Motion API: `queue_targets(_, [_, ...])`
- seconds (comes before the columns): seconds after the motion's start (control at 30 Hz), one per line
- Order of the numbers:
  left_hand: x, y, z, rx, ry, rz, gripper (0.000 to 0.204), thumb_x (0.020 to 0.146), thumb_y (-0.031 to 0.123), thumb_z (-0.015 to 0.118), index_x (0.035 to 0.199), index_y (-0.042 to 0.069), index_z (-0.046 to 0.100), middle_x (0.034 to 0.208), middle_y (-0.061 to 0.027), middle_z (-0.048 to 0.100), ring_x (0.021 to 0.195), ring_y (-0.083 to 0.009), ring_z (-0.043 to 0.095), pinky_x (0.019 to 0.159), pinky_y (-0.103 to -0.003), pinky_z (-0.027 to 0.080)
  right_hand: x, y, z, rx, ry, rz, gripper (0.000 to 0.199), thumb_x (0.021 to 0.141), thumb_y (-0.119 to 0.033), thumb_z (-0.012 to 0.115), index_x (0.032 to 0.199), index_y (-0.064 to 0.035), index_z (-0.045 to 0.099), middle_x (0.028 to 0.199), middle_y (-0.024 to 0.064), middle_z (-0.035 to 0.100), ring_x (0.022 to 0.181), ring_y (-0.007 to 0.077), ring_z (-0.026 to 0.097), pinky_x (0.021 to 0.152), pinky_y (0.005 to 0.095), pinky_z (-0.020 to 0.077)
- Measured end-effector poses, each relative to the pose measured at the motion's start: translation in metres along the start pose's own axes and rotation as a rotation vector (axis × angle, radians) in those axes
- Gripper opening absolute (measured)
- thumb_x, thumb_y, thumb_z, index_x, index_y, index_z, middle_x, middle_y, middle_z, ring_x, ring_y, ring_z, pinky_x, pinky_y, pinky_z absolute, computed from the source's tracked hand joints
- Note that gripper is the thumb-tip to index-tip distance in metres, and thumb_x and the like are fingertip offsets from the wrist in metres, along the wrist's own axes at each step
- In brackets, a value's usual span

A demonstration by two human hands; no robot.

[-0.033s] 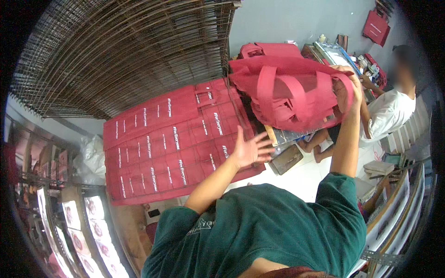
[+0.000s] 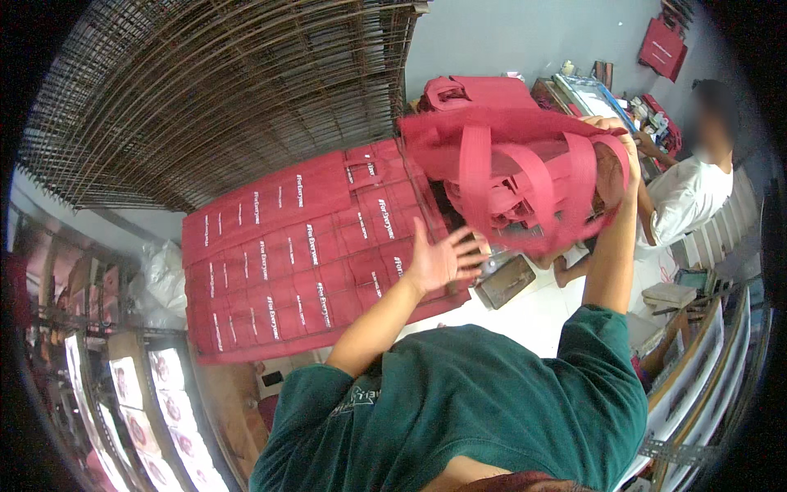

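My right hand (image 2: pixel 616 139) is raised at the right, its fingers closed on the upper edge of a red fabric bag (image 2: pixel 566 221). The bag hangs in the air with its strap handles arched towards me. My left hand (image 2: pixel 447 261) is apart from it, palm showing and fingers spread, with nothing in it. Behind that hand lie several flat red bags with white print (image 2: pixel 287 254), in rows on a wire rack tray. Part of the bench behind the hanging bag is hidden by it.
Many wire racks (image 2: pixel 238 90) are tilted up at the back left. More red bags (image 2: pixel 484 92) lie beyond the held one. A person in a white shirt (image 2: pixel 693 197) sits at the right beside a blue-edged frame (image 2: pixel 594 97). A dark flat box (image 2: pixel 507 281) rests on the pale floor.
The red bag has swung in my right hand: its lower edge hangs lower and its handles stand further apart. My left hand has shifted slightly, with its fingers still spread.
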State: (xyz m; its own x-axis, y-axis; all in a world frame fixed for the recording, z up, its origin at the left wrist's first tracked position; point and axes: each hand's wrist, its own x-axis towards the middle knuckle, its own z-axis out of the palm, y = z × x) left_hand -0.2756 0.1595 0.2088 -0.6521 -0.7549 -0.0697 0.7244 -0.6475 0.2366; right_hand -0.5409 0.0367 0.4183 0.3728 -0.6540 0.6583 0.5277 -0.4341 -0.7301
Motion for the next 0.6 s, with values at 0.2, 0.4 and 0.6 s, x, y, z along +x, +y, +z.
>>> queue_targets(0.2, [-0.052,0.057,0.055,0.032,0.076,0.376,0.079,0.078,0.069,0.038,0.122,0.004,0.047,0.122,-0.0171,0.051,0.114,-0.0348,0.045,0.098,-0.051,0.032,0.001,0.002,0.073,0.044,-0.161,-0.139,0.033,0.087,-0.032,0.049,0.102,-0.0026,0.051,0.094,0.0146,0.053,0.088,0.0267,0.049,0.083,0.0388,0.0395])
queue_targets(0.4, [-0.111,0.098,0.052,0.142,0.296,0.653,0.040,0.086,0.033,0.053,0.117,0.008,0.050,0.116,-0.0076,0.055,0.110,-0.0255,0.050,0.094,-0.044,0.038,-0.041,0.023,0.182,0.441,0.442,0.025,0.032,0.086,-0.031,0.051,0.106,-0.0056,0.050,0.103,0.0115,0.055,0.095,0.0256,0.054,0.082,0.0394,0.0432])
queue_targets(0.6, [-0.188,0.060,0.014,0.361,0.691,0.838,0.046,0.082,0.008,0.058,0.124,0.013,0.041,0.122,-0.0039,0.049,0.111,-0.0208,0.049,0.090,-0.038,0.043,-0.180,0.085,0.207,1.050,0.640,0.447,0.031,0.085,-0.028,0.053,0.108,-0.0067,0.050,0.105,0.0107,0.055,0.096,0.0245,0.055,0.081,0.0390,0.0447])
